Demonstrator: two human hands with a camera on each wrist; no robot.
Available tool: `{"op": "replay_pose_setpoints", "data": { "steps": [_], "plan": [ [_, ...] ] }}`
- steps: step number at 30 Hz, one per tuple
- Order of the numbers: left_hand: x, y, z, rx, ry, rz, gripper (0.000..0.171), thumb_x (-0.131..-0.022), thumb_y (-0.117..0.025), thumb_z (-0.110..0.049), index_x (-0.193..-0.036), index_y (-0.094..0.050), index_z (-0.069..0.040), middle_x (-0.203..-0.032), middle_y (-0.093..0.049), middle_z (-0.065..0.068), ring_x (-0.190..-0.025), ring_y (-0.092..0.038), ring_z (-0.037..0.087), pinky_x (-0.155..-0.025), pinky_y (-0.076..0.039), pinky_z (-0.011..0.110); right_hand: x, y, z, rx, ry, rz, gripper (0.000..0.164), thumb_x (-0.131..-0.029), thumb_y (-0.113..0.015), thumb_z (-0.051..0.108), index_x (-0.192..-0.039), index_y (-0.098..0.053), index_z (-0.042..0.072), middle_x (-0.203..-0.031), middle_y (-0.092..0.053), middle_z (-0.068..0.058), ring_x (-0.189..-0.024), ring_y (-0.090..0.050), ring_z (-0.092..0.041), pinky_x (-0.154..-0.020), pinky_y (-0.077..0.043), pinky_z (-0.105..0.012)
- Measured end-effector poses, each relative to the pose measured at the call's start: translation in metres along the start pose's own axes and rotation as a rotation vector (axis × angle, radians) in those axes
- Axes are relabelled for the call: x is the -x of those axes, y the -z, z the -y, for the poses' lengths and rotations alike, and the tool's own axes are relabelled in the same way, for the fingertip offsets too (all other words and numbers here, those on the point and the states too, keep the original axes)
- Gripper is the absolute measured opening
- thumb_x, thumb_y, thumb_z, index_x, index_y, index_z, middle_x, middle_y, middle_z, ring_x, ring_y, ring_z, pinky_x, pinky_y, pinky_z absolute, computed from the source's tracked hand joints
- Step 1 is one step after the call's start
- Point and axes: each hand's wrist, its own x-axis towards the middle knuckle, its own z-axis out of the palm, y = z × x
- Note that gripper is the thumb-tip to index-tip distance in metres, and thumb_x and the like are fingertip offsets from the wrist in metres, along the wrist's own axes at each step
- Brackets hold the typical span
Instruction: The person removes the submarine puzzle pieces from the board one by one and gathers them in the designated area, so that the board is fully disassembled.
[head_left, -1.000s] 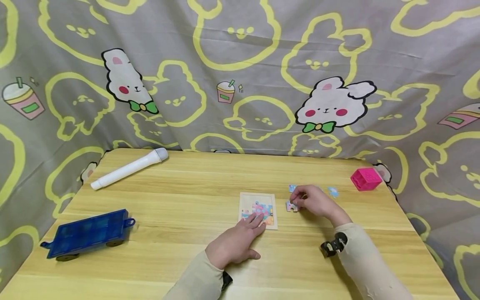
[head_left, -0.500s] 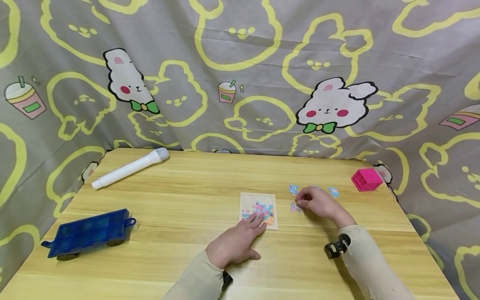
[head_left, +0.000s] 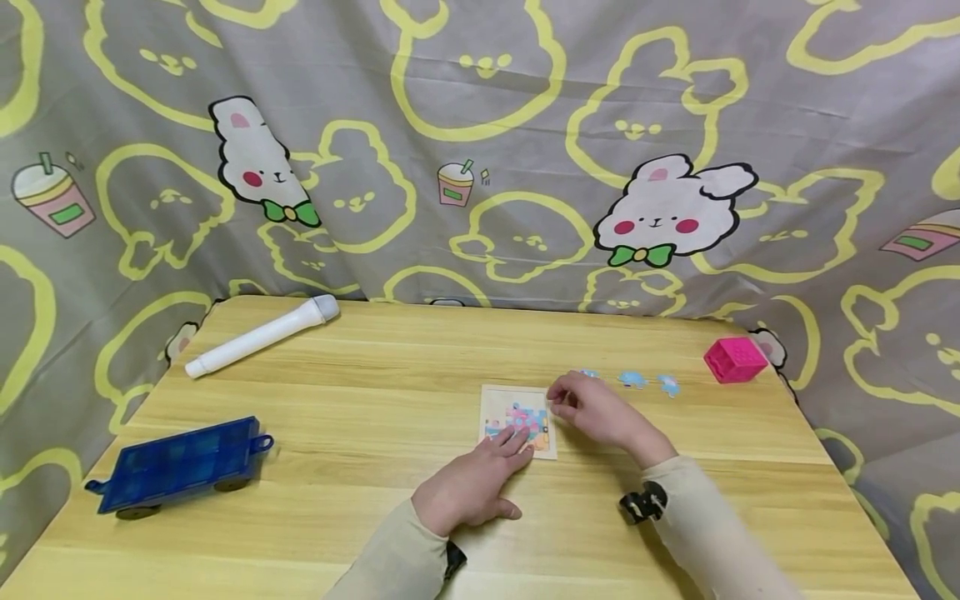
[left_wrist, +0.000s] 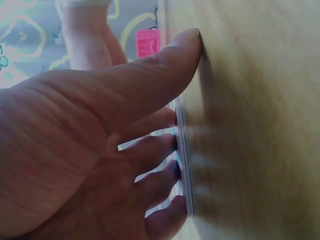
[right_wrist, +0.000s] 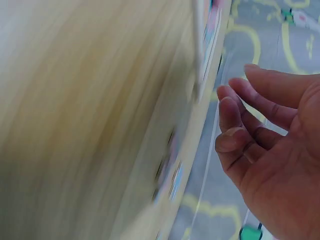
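Note:
A small jigsaw puzzle tray (head_left: 495, 388) with a pale frame lies on the table, partly filled with pink, blue and orange pieces. My left hand (head_left: 480, 479) rests on its near part, fingers extended; the left wrist view shows several fingertips on the tray (left_wrist: 185, 165) and the thumb stretched out over the table. Beside the tray's right edge hovers my right hand (head_left: 596, 412), fingers loosely bent, with no piece visible between thumb and fingers in the right wrist view. Blurred loose puzzle pieces (right_wrist: 167, 165) lie beneath it. Farther right are two light-blue pieces (head_left: 632, 380).
At the far right corner sits a pink block (head_left: 735, 360). A white toy microphone (head_left: 262, 335) lies back left, and a blue wheeled toy cart (head_left: 180, 467) stands front left. A patterned curtain (head_left: 420, 225) hangs behind the table.
My right hand first shifted slightly right with the pink piece beneath its fingers, then moved left to the tray's edge. My left hand stayed put on the tray.

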Motion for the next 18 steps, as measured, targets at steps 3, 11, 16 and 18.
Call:
{"op": "replay_pose_setpoints", "data": {
  "steps": [3, 11, 16, 18],
  "plan": [
    [0.0, 0.0, 0.0, 0.004, 0.004, 0.0, 0.078, -0.083, -0.079, -0.034, -0.148, -0.045, -0.008, -0.158, -0.028, 0.008, -0.145, -0.022, 0.024, -0.114, -0.028, 0.035, -0.009, -0.009, 0.013, 0.023, 0.04, 0.037, 0.013, -0.094, -0.064, 0.005, -0.106, -0.068, 0.005, -0.095, -0.06, 0.002, -0.082, -0.055, -0.013, -0.073, -0.049, -0.033],
    [-0.001, 0.002, -0.001, -0.009, 0.008, 0.016, 0.08, -0.083, -0.079, -0.036, -0.149, -0.044, -0.009, -0.158, -0.028, 0.009, -0.146, -0.02, 0.024, -0.114, -0.027, 0.036, -0.021, -0.02, 0.026, 0.048, 0.031, 0.092, 0.022, -0.093, -0.063, 0.001, -0.114, -0.069, 0.003, -0.101, -0.058, -0.004, -0.085, -0.055, -0.017, -0.078, -0.048, -0.037],
    [0.0, 0.002, -0.002, -0.019, 0.0, 0.02, 0.079, -0.084, -0.077, -0.035, -0.15, -0.042, -0.008, -0.159, -0.026, 0.01, -0.146, -0.019, 0.024, -0.115, -0.026, 0.037, -0.024, -0.024, 0.028, 0.036, 0.01, 0.1, 0.018, -0.094, -0.064, 0.004, -0.112, -0.068, 0.004, -0.1, -0.056, -0.004, -0.085, -0.054, -0.016, -0.078, -0.048, -0.036],
    [0.0, 0.002, -0.002, -0.026, -0.002, 0.024, 0.079, -0.085, -0.076, -0.036, -0.15, -0.042, -0.007, -0.159, -0.026, 0.01, -0.146, -0.019, 0.024, -0.115, -0.026, 0.037, -0.025, -0.025, 0.028, 0.02, 0.0, 0.095, 0.015, -0.095, -0.063, 0.007, -0.109, -0.068, 0.005, -0.099, -0.055, -0.003, -0.083, -0.054, -0.015, -0.076, -0.049, -0.036]
  ]
}}
